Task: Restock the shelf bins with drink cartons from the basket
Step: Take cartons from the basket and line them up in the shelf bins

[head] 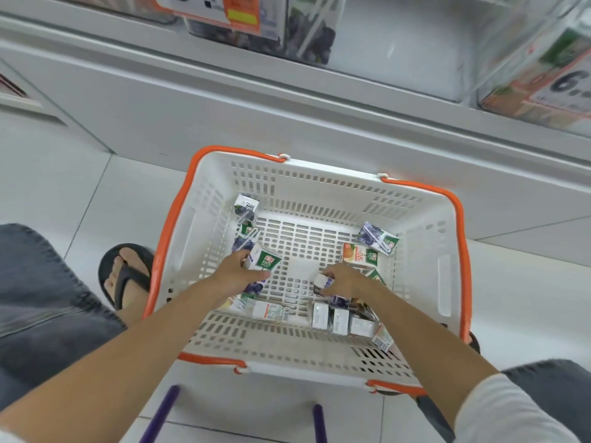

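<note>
Inside the basket (323, 183), the left grip (238, 274) grasps a green-and-white carton (265, 262) at 9 o'clock. The right grip (347, 281) pinches a small white carton (322, 282) toward 4 o'clock.

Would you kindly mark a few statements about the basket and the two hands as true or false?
1. The left hand and right hand both reach inside the basket. True.
2. The left hand is empty. False: it grips a green-labelled carton.
3. The right hand holds a small carton. True.
4. The basket's handles are blue. False: the handles are orange.
</note>
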`<state>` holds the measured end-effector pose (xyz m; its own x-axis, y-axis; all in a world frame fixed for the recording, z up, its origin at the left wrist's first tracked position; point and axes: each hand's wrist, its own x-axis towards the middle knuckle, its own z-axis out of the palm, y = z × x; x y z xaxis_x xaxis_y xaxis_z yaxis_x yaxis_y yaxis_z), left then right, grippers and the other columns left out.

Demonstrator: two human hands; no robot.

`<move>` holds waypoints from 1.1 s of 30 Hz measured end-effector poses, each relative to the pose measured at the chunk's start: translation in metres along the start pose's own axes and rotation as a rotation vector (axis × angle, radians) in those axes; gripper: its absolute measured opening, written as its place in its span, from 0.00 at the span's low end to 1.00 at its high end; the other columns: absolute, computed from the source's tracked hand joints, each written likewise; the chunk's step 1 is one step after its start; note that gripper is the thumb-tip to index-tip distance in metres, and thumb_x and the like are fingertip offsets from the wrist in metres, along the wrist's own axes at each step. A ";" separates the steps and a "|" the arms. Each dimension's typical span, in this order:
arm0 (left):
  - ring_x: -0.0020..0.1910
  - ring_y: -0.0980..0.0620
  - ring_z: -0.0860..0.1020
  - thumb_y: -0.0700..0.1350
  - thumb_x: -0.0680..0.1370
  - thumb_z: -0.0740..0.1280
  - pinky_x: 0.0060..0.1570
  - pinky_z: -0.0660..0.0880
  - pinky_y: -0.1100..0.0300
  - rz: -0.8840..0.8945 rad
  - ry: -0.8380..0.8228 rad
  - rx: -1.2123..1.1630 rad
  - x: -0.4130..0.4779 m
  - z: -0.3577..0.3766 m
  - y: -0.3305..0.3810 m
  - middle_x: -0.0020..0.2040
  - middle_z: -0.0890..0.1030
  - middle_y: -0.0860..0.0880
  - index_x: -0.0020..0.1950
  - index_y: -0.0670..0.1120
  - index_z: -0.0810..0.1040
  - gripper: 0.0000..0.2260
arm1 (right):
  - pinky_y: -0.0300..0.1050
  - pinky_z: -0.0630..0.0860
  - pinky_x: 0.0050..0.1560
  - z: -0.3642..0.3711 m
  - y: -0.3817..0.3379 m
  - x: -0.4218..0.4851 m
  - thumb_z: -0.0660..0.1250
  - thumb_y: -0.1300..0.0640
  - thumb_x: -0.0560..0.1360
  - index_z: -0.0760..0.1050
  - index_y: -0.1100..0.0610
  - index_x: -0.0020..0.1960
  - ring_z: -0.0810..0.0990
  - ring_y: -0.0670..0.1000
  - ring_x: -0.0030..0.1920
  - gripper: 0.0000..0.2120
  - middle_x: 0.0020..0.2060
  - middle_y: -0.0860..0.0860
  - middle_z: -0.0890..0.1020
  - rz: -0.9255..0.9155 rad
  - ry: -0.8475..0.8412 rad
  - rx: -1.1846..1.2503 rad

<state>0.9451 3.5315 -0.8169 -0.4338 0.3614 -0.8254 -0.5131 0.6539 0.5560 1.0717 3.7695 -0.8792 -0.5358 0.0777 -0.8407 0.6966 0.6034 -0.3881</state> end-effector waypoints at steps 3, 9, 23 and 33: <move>0.53 0.46 0.80 0.47 0.74 0.74 0.44 0.81 0.58 0.012 -0.009 -0.014 -0.006 0.003 0.008 0.72 0.68 0.42 0.77 0.47 0.59 0.36 | 0.48 0.71 0.63 -0.023 -0.022 -0.018 0.71 0.56 0.75 0.73 0.62 0.66 0.73 0.57 0.66 0.21 0.65 0.57 0.76 -0.117 0.177 0.170; 0.38 0.49 0.80 0.45 0.77 0.70 0.40 0.79 0.56 0.141 0.008 -0.284 -0.036 0.002 0.066 0.58 0.79 0.39 0.73 0.44 0.64 0.27 | 0.41 0.78 0.56 -0.109 -0.108 -0.121 0.70 0.62 0.75 0.79 0.58 0.59 0.83 0.50 0.54 0.13 0.53 0.51 0.84 -0.450 0.315 0.506; 0.44 0.48 0.83 0.35 0.66 0.77 0.48 0.80 0.54 0.697 -0.125 -0.101 -0.180 -0.021 0.201 0.48 0.83 0.43 0.59 0.46 0.75 0.24 | 0.50 0.73 0.63 -0.162 -0.232 -0.269 0.70 0.66 0.73 0.67 0.58 0.71 0.79 0.50 0.56 0.29 0.61 0.55 0.78 -0.673 0.335 0.461; 0.68 0.52 0.70 0.65 0.56 0.77 0.62 0.70 0.59 1.063 0.240 0.525 -0.197 -0.049 0.318 0.71 0.70 0.51 0.78 0.52 0.56 0.56 | 0.52 0.81 0.50 -0.261 -0.242 -0.299 0.78 0.59 0.67 0.72 0.58 0.60 0.83 0.56 0.50 0.25 0.51 0.56 0.83 -0.760 0.867 0.524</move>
<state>0.8305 3.6358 -0.4728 -0.6113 0.7863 0.0897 0.5219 0.3153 0.7925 0.9390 3.8073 -0.4355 -0.8800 0.4632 0.1049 0.0752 0.3541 -0.9322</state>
